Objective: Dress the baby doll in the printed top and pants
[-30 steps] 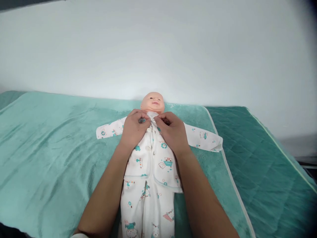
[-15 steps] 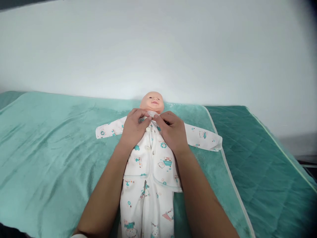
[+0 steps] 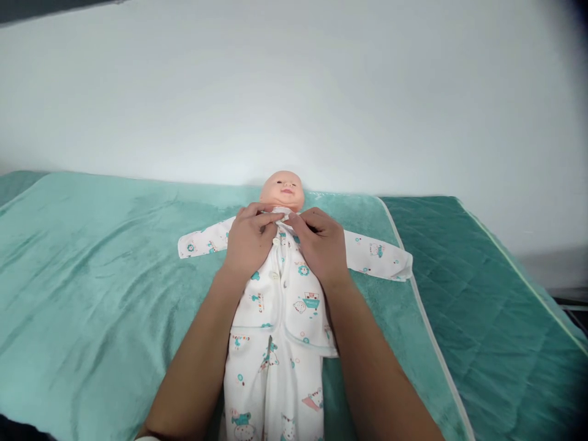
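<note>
A baby doll (image 3: 282,188) lies on its back, dressed in a white printed jacket (image 3: 303,300) and matching trousers (image 3: 294,392). Both sleeves stretch out sideways. At the doll's neck, my left hand (image 3: 252,239) pinches one side of the jacket's collar. Opposite it, my right hand (image 3: 321,242) grips the collar's other side between thumb and fingers. The fingertips meet just below the doll's chin and hide the top fastening. Lower down the front, a pale button (image 3: 274,275) shows, and the two front edges lie side by side.
A light green blanket (image 3: 114,263) with a pale border is spread beneath the doll. Darker green quilted bedding (image 3: 496,318) extends to the right. A white wall (image 3: 294,92) rises directly behind the doll's head.
My left fingers have shifted slightly at the collar, with the index finger now stretched further across toward the right hand. The doll stays in place.
</note>
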The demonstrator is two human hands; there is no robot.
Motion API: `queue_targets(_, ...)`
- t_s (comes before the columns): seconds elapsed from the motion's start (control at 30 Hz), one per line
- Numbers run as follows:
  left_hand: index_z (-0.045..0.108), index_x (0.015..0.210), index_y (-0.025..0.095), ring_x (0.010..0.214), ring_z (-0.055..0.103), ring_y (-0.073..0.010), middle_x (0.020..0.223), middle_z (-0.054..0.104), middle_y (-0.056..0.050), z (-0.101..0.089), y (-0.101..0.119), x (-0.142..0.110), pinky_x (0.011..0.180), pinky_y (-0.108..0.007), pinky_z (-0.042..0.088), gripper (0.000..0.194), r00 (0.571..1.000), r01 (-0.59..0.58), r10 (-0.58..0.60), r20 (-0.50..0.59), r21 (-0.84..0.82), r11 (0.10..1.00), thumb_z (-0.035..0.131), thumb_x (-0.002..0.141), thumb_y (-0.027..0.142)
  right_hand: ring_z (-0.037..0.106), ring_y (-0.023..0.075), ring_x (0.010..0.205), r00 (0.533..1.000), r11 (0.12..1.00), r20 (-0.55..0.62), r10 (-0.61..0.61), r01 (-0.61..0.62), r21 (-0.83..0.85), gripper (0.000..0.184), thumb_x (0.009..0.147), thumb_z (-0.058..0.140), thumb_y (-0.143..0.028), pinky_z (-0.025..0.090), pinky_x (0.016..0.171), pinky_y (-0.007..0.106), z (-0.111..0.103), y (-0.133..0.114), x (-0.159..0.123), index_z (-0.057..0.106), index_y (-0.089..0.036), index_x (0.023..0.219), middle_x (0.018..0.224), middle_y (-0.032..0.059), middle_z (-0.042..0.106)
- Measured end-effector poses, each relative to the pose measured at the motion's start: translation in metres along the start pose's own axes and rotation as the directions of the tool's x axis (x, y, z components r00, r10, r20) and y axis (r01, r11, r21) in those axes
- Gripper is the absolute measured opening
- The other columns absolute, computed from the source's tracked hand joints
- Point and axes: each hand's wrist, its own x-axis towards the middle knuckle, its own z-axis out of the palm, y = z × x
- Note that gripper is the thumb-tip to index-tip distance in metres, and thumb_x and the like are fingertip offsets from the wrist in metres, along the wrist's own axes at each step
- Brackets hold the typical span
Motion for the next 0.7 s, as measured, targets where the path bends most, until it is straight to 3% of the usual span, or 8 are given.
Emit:
queue_targets(0.17,0.081,0.099,0.027,0.118,0.061,-0.0238,0.121,0.071,-0.004,0.0003,-0.0003,0.0002,0.108,-0.041,0.046,0.034,1.0,-0.002,0.002,0.003,0.011,1.0,0.054,0.088,0.01,0.055,0.0159,0.071,1.0,1.0,0.0,0.011,-0.011,0.004,0.043,0.091,0.06,-0.037,0.04,0.069,0.032,-0.0007,-0.0012,-0.0005,0.05,-0.02,0.053,0.072,0.001,0.059)
queue_targets(0.37,0.077,0.1,0.026,0.117,0.063,-0.0227,0.116,0.07,-0.005,0.001,-0.0004,0.0013,0.103,-0.037,0.05,0.016,1.0,-0.003,0.002,-0.004,-0.136,0.991,0.064,0.092,0.025,0.054,0.0149,0.069,0.999,0.999,-0.008,-0.031,0.031,0.013,0.036,0.092,0.06,-0.034,0.039,0.067,0.03,0.0004,-0.0004,-0.001,0.06,-0.019,0.059,0.07,-0.0002,0.056)
queue_targets(0.53,0.073,0.087,0.023,0.11,0.064,-0.0219,0.109,0.07,-0.004,0.0013,0.0008,0.0035,0.097,-0.037,0.051,0.01,1.0,0.016,-0.015,0.004,-0.166,0.986,0.064,0.089,0.019,0.053,0.0142,0.067,0.997,0.997,-0.023,-0.075,0.075,0.0,0.035,0.092,0.061,-0.032,0.039,0.066,0.03,0.0018,0.0035,-0.0008,0.06,-0.019,0.059,0.069,-0.0007,0.055)
queue_targets(0.7,0.064,0.081,0.021,0.104,0.063,-0.0216,0.101,0.068,-0.005,0.0028,-0.0001,0.0072,0.095,-0.038,0.049,0.011,0.999,-0.042,0.042,0.002,-0.081,0.996,0.061,0.089,0.014,0.053,0.0145,0.068,0.995,0.995,-0.001,-0.095,0.095,-0.015,0.035,0.092,0.061,-0.03,0.039,0.066,0.031,0.0022,0.0051,-0.0017,0.059,-0.019,0.059,0.07,-0.0005,0.055)
